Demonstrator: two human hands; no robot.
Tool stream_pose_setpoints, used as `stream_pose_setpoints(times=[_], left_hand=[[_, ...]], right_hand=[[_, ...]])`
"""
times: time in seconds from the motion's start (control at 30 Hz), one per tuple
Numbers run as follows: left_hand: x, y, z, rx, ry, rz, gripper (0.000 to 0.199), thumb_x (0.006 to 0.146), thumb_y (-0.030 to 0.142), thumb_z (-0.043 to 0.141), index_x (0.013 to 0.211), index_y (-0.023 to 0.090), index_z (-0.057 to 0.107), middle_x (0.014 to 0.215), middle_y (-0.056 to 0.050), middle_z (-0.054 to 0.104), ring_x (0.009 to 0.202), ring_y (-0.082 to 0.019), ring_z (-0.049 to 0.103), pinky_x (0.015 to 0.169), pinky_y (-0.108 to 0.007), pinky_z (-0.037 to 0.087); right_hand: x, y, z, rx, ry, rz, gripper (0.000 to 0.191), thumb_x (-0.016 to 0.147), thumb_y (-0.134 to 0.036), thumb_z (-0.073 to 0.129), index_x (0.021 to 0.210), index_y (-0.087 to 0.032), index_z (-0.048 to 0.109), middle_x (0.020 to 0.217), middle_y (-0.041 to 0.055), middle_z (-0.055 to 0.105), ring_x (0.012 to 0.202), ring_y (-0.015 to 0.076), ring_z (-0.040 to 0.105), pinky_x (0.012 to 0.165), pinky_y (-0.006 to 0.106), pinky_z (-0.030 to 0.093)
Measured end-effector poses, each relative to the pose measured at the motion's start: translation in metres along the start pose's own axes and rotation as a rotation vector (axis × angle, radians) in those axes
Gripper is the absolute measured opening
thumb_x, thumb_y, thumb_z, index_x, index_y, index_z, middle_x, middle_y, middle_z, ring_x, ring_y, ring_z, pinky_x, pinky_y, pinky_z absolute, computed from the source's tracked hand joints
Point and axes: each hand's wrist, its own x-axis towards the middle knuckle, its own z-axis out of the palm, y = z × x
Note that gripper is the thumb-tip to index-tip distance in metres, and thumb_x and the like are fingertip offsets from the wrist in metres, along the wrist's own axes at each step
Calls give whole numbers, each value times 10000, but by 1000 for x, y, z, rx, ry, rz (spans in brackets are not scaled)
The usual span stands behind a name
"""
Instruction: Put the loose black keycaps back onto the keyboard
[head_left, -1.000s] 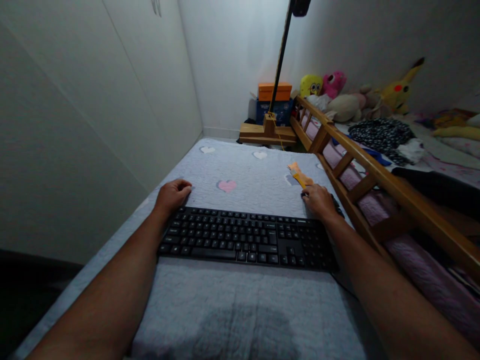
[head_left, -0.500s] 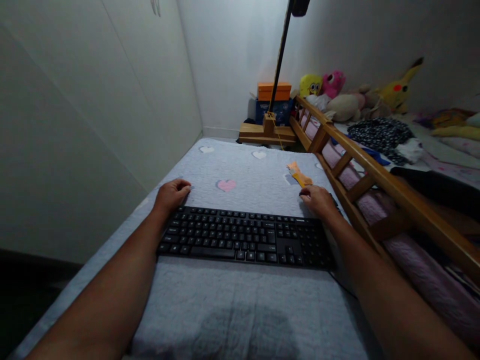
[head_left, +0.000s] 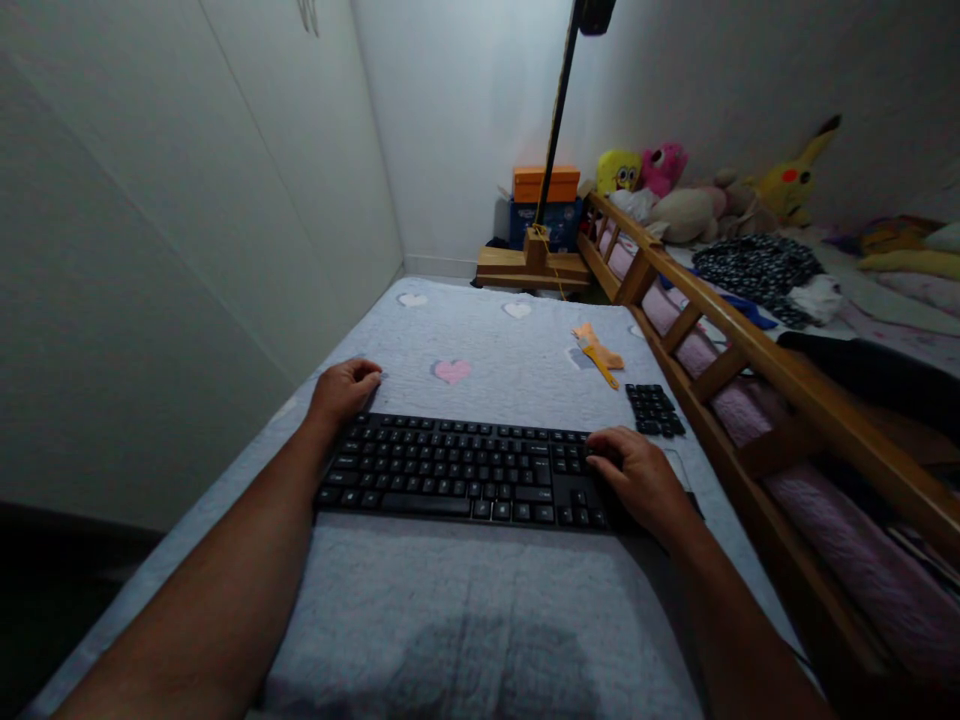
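A black keyboard lies flat on the bed, its number-pad end partly covered by my right hand. The right thumb and fingertips are pinched over that end, with a small dark piece at their tips that looks like a keycap. Loose black keycaps are laid out in rows just beyond this hand. Beside the wrist is a thin wire loop with a dark handle. My left hand rests on the bed at the keyboard's far left corner, fingers curled in against the thumb; what they hold, if anything, is hidden.
A yellow-handled brush lies by an orange cloth on the grey-blue bedspread. A wooden bed rail runs along the right. Past the foot stand a wooden stand base and an orange box; pale cupboard doors flank the left.
My right hand has come back toward me from beyond the keyboard to its number-pad end, uncovering the loose keycaps and the brush's handle. My left hand has stayed in place.
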Motion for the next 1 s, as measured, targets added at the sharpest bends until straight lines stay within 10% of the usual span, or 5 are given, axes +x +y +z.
stream_pose_setpoints(times=[1.0], left_hand=[[0, 0, -1, 28, -4, 12, 281, 670, 405, 605, 840, 215, 722, 859, -42, 746, 819, -233, 680, 773, -307, 519]], right_hand=[[1, 4, 2, 149, 16, 99, 154, 831, -290, 512, 847, -215, 646, 878, 38, 686, 848, 206, 624, 820, 331, 461]])
